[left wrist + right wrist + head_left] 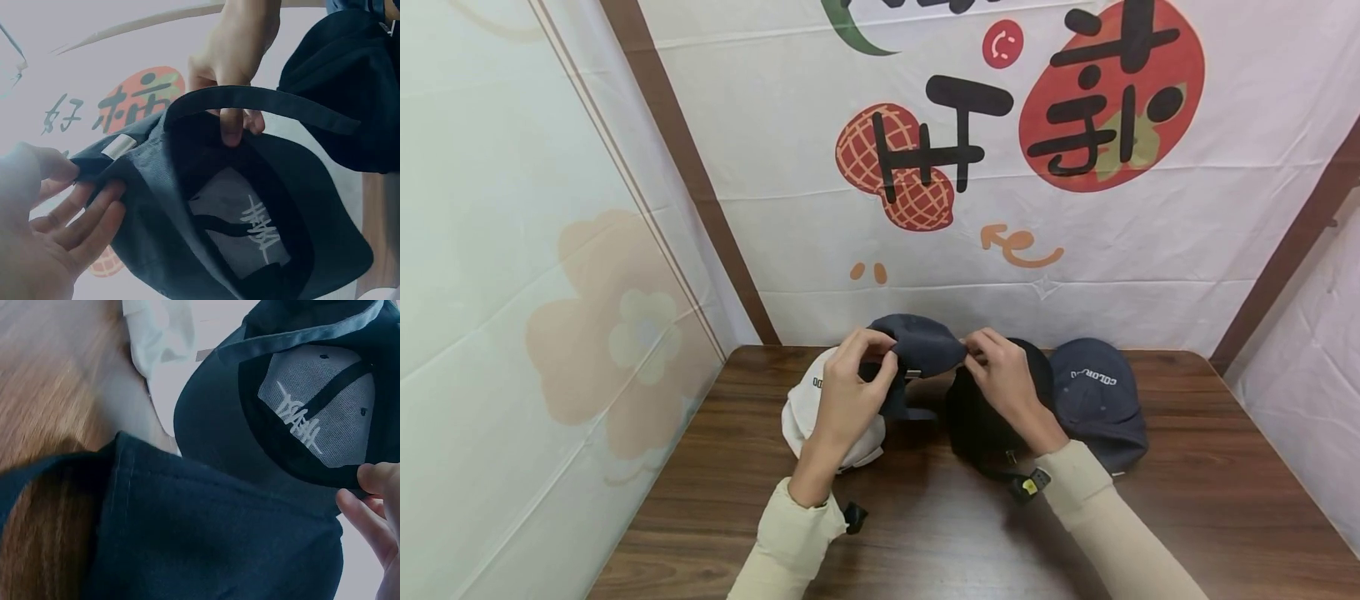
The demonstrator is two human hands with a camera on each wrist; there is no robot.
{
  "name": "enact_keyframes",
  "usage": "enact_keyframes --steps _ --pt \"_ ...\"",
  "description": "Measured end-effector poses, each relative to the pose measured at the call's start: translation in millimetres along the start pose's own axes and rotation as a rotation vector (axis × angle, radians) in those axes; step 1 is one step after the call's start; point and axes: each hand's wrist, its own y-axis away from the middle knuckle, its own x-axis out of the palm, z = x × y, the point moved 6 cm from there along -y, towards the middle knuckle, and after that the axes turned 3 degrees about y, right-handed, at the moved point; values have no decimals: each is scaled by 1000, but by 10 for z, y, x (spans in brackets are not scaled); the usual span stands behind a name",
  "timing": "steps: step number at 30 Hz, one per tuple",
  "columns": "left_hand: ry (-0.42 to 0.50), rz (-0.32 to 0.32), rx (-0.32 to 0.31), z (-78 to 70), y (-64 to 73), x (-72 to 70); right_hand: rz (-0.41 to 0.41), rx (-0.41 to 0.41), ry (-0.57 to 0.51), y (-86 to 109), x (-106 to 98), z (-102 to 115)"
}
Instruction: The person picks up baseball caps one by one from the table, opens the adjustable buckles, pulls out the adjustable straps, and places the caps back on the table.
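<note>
Both hands hold a dark navy baseball cap (925, 342) up above the back of the table. My left hand (850, 383) pinches the cap's edge near a small white tag (119, 147). On the opposite side, my right hand (1003, 379) pinches the rim between thumb and fingers. The cap's inside faces the wrist cameras, showing a grey lining panel (331, 400) with white script. A back strap (250, 99) arches across its opening. A black cap (977, 417) lies below my right hand; a white cap (805, 392) lies beside my left.
A second navy cap (1093, 392) with COLORADO lettering lies right of the black cap. All stand on a dark wooden table (910, 533). A printed white cloth (775, 225) hangs behind the table, with more cloth along both sides.
</note>
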Motion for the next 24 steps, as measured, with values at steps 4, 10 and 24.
enact_keyframes --steps 4,10,24 --pt "4 24 -14 29 23 55 -10 14 19 -4 10 -69" --pt "-8 66 -23 101 78 154 -8 44 42 19 22 -155" --pt "23 202 -54 245 281 473 94 205 123 117 25 -348"
